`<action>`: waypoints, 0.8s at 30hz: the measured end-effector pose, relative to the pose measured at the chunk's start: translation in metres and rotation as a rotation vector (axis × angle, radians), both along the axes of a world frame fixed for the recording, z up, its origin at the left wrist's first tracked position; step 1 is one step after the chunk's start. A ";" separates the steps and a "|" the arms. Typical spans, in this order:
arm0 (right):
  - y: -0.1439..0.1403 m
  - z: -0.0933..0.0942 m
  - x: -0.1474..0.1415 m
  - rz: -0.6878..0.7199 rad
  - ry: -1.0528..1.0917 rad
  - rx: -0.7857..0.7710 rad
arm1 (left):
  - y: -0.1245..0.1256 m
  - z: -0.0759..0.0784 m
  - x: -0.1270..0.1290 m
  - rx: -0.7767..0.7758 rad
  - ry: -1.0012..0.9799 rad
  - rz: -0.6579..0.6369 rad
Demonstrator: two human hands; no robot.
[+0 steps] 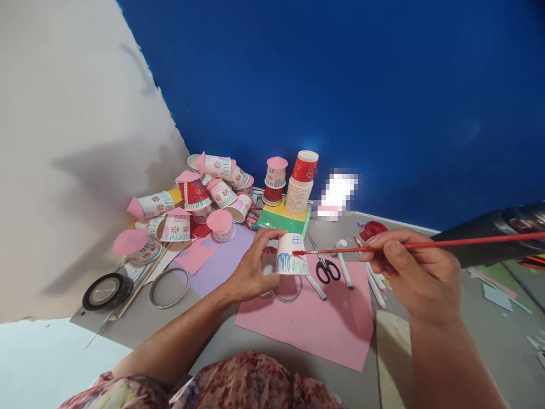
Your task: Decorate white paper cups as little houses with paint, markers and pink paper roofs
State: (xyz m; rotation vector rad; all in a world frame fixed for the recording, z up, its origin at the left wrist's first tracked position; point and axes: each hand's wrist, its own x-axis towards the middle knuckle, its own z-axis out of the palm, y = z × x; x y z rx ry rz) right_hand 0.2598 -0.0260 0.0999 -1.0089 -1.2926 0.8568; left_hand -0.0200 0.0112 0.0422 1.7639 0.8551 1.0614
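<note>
Left hand (251,272) grips an upturned paper cup (292,255) above the pink paper sheet (315,324), fingers closed on its wall. Right hand (415,272) pinches a red paintbrush (409,246); bristle tip touches cup side. Scissors (327,268) just beside.

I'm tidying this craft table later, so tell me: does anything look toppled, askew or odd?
Yes. The pile of decorated cups at the back left is a jumble, several lying on their sides. The stack of plain cups has its red top cup tilted. The cup in the left hand and the brush in the right hand look steady.
</note>
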 end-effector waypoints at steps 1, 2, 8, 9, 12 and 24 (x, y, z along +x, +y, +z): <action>0.000 0.000 0.000 0.004 -0.007 -0.001 | 0.000 0.001 0.000 0.000 0.004 0.003; 0.000 0.000 0.001 0.007 -0.014 -0.004 | 0.000 0.001 0.000 0.001 0.010 0.006; -0.003 0.005 -0.001 -0.026 -0.009 0.011 | 0.001 0.001 -0.001 0.008 0.015 0.003; -0.003 0.006 -0.001 -0.033 -0.005 0.020 | 0.001 0.000 -0.002 0.008 0.007 -0.002; -0.004 0.008 -0.002 -0.036 -0.002 0.041 | 0.001 -0.001 -0.003 0.002 -0.014 -0.015; -0.002 0.008 -0.002 0.016 -0.004 0.055 | 0.002 -0.003 -0.003 0.002 -0.032 -0.027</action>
